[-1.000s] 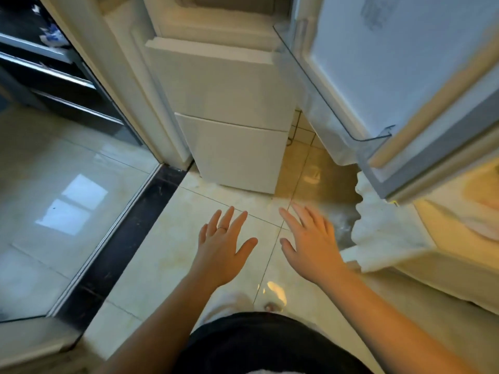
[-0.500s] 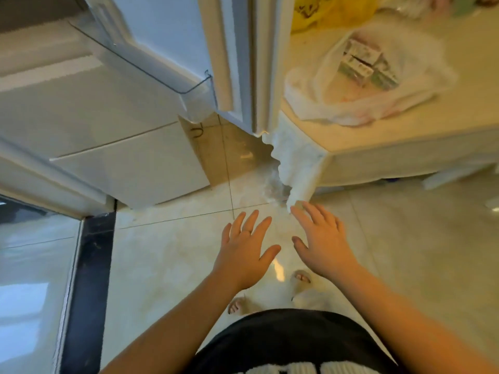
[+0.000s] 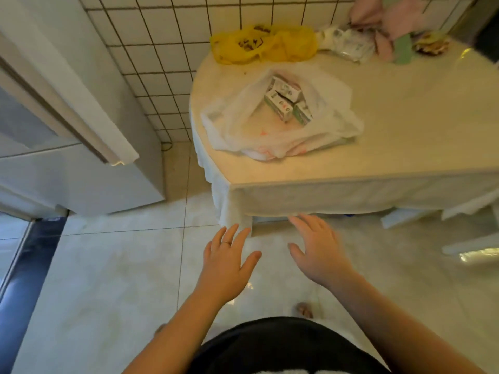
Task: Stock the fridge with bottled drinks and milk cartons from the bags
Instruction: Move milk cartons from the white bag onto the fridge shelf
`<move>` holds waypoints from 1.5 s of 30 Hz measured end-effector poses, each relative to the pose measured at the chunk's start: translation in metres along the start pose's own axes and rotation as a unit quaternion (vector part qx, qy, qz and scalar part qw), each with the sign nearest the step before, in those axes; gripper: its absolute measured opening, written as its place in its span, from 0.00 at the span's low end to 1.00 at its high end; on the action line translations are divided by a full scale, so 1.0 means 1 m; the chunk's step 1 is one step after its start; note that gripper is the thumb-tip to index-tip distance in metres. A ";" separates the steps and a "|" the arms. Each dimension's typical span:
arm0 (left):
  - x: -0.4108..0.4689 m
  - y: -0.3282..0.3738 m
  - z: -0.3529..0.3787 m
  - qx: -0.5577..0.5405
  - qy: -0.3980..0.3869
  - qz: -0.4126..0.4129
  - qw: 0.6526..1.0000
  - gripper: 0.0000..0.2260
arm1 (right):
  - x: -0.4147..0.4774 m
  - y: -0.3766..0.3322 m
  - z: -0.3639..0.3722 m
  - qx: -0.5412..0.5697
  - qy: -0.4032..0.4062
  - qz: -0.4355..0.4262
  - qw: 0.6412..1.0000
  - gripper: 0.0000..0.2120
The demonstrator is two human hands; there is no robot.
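Note:
A white plastic bag (image 3: 243, 125) lies open on the cream table (image 3: 405, 136), with several small milk cartons (image 3: 286, 99) inside it. A yellow bag (image 3: 259, 44) lies crumpled behind it by the tiled wall. The white fridge (image 3: 81, 179) stands at the left with its door (image 3: 67, 85) swung open. My left hand (image 3: 226, 263) and my right hand (image 3: 318, 252) hover side by side over the floor, just short of the table's front edge. Both hands hold nothing, fingers spread.
Pink and green cloth (image 3: 391, 20) and a clear packet (image 3: 348, 44) lie at the table's far side. A white tablecloth corner (image 3: 229, 209) hangs down near my left hand. White stool legs (image 3: 459, 225) stand under the table at the right. A dark door threshold (image 3: 29, 279) runs along the left.
My view has swung right, from the fridge toward the table, so the bags now sit ahead. Both hands stay empty and spread, now closer to the table's edge.

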State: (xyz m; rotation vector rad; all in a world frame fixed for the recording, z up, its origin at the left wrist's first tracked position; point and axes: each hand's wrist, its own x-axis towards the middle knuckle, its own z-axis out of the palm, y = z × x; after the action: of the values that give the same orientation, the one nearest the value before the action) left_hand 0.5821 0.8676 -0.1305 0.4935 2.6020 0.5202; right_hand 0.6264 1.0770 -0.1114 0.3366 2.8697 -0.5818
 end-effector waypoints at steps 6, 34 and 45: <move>0.029 0.085 0.025 -0.030 0.018 -0.034 0.999 0.29 | 0.022 0.084 -0.048 0.020 -0.016 -0.049 0.998 0.27; 0.373 0.125 -0.119 -0.058 0.186 0.016 0.981 0.29 | 0.344 0.134 -0.172 -0.014 0.125 -0.105 0.986 0.33; 0.517 0.110 -0.169 -0.101 0.146 -0.037 0.983 0.24 | 0.450 0.136 -0.177 -0.039 0.002 -0.027 0.999 0.20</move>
State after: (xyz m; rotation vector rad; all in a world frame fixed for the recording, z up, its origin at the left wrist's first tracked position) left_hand 0.0943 1.1323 -0.1213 0.2700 2.7876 0.8779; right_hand 0.2061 1.3522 -0.1052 0.2477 2.9042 -0.4764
